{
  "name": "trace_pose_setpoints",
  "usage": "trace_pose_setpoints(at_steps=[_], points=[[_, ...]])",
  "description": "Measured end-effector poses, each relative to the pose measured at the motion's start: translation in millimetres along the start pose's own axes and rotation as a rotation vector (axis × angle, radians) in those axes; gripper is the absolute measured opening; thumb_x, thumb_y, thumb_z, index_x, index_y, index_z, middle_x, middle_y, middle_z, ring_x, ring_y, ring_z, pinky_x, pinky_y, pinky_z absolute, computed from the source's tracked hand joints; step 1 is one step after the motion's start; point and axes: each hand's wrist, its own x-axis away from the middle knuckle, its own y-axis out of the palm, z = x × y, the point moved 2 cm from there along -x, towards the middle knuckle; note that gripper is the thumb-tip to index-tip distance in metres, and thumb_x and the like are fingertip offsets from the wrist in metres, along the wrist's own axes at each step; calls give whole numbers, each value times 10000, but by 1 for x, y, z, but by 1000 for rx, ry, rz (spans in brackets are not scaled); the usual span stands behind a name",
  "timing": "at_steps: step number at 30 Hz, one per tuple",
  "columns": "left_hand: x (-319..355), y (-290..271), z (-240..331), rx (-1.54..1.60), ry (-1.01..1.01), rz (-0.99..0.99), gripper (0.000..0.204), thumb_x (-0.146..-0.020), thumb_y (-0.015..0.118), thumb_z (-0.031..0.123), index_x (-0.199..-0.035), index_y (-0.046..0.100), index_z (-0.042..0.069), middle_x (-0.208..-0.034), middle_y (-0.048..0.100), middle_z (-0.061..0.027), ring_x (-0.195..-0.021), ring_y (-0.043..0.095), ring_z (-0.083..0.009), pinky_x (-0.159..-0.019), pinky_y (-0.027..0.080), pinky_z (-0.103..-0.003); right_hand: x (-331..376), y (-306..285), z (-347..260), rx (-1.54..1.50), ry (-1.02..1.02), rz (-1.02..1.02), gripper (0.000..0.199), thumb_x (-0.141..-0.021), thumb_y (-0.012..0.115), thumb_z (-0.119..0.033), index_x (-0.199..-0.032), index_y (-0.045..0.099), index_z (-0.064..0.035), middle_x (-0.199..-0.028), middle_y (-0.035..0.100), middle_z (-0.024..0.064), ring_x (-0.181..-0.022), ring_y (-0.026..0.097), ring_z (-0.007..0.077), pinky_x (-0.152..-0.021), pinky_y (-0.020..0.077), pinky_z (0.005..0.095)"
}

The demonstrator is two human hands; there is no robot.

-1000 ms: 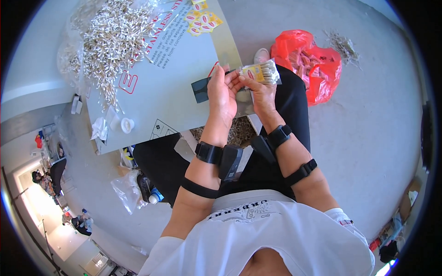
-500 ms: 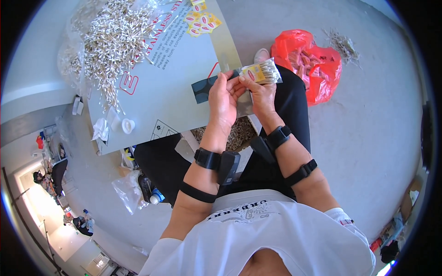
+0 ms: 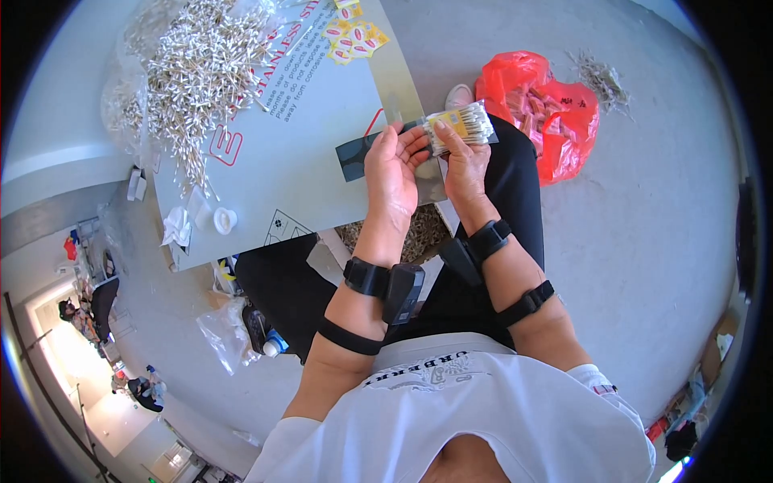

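Observation:
My right hand (image 3: 465, 165) grips a clear packet of cotton swabs (image 3: 477, 122) with a yellow card in it, thumb on top. The packet lies roughly level above my right knee, just off the table's corner. At the packet's left end is my left hand (image 3: 392, 169), palm up, its fingers loosely bent and apart. Those fingertips are next to the packet; whether they touch it I cannot tell. Beneath the left hand a dark patterned strip (image 3: 350, 161) lies on the table's edge. Several yellow cards (image 3: 354, 42) are spread at the table's far right.
A large heap of loose cotton swabs (image 3: 201, 72) covers the far left of the table (image 3: 298, 185). Near its left edge stands a small white cup (image 3: 225, 220). A red plastic bag (image 3: 564, 153) holding pink packets sits on the floor to the right. Under the table is an open box (image 3: 435, 233).
The packet has shifted slightly right with my right hand. My right thumb now lies further along over the yellow card, and the left fingers have opened away from the packet's end.

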Motion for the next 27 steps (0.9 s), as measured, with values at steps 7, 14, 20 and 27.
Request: trace_pose_setpoints(at_steps=[7, 14, 20, 27], points=[[8, 4, 4, -96, 62, -37, 501, -1018, 453, 301, -1362, 345, -47, -1019, 634, -188, -884, 633, -224, -775, 517, -328, 1, -2, 3, -50, 15, -37, 229, -816, 750, -82, -1013, 657, -12, -919, 686, 43, -786, 635, 119, -718, 497, 261], [-1, -6, 4, 18, -11, -58, 432, -1015, 438, 339, -1282, 399, 1, -1099, 613, -232, -962, 621, -286, -867, 498, -403, 0, -6, 1, 57, 8, 27, 265, -828, 762, -185, -1031, 662, -47, -895, 675, 1, -711, 579, 58, -592, 421, 223], [-2, -2, 2, 10, -69, -85, 454, -1012, 448, 351, -1287, 406, -8, -1122, 605, -236, -995, 614, -299, -899, 484, -410, 1, -3, 1, 5, -34, -25, 224, -822, 759, -132, -1004, 673, -32, -911, 683, 16, -751, 604, 65, -622, 446, 215], [7, -7, 9, -191, -20, -95, 488, -1003, 471, 357, -1290, 403, -32, -1092, 626, -241, -958, 641, -293, -823, 529, -413, 2, -7, -3, 64, 36, -43, 227, -811, 764, -121, -1002, 680, -31, -893, 687, 15, -722, 604, 68, -598, 440, 209]])
